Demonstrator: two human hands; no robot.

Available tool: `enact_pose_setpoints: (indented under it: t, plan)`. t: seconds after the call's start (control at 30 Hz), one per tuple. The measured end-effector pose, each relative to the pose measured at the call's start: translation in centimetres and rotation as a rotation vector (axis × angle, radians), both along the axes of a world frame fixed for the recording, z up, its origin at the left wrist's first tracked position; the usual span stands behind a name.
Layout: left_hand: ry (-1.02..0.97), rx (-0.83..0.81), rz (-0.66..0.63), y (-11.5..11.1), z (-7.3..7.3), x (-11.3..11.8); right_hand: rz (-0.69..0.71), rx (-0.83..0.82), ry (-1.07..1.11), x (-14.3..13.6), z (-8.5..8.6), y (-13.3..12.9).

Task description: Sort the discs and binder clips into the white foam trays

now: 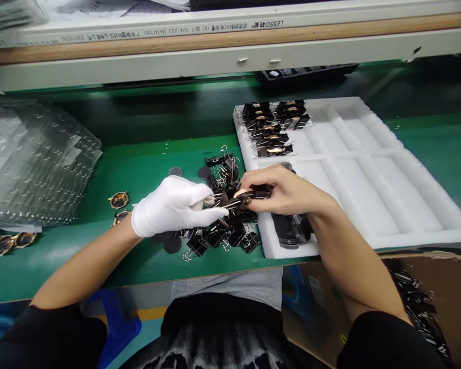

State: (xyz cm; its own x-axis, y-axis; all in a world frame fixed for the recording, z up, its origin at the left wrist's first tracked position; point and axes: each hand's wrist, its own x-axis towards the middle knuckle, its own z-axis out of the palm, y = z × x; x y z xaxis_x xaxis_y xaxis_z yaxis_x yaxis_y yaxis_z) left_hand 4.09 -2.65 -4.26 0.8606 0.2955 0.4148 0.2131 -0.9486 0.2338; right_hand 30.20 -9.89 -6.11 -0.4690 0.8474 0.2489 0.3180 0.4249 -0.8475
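Observation:
My left hand (174, 202), in a white glove, pinches the wire handles of a black binder clip (232, 202). The clip sits against the left side of a gold-rimmed watch case (242, 193). With bare fingers, my right hand (288, 190) grips this case, and a second black binder clip (262, 191) is on its right side. My fingers partly hide the case and the clips. Below both hands lies a heap of loose binder clips (218, 234) on the green table. Dark round discs (172, 244) lie around the heap.
At right, a white foam tray (384, 200) carries rows of clipped watch cases (269, 128) and dark discs (286, 230). Gold-rimmed watch cases (119, 200) and a stack of clear plastic trays (38, 164) stand left. A cardboard box (451, 287) holds more clips below. A shelf edge (215, 66) spans the back.

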Motion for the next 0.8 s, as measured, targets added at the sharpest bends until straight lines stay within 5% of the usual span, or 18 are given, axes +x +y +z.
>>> enact_pose_setpoints:
  t: [0.1,0.23,0.33,0.5,0.63,0.8]
  plan:
    - [0.098,-0.167,0.087,-0.2,0.7,0.1,-0.036,0.103,-0.045,0.2,-0.3,0.1]
    - [0.122,-0.902,0.223,-0.9,1.4,0.7,-0.263,0.404,-0.252,-0.1,-0.3,-0.2]
    - [0.062,-1.268,0.253,-1.3,1.5,1.2,-0.381,0.398,-0.370,-0.6,0.3,-0.9]
    - [-0.017,-0.979,0.267,-1.4,2.2,1.3,-0.387,0.338,-0.234,0.2,1.7,-2.3]
    - [0.031,-0.764,0.262,-1.2,2.2,0.9,-0.281,0.051,-0.011,0.4,1.8,-2.5]
    - [0.132,-0.596,0.253,-1.5,1.4,0.8,-0.272,-0.019,-0.098,-0.7,1.5,-2.0]
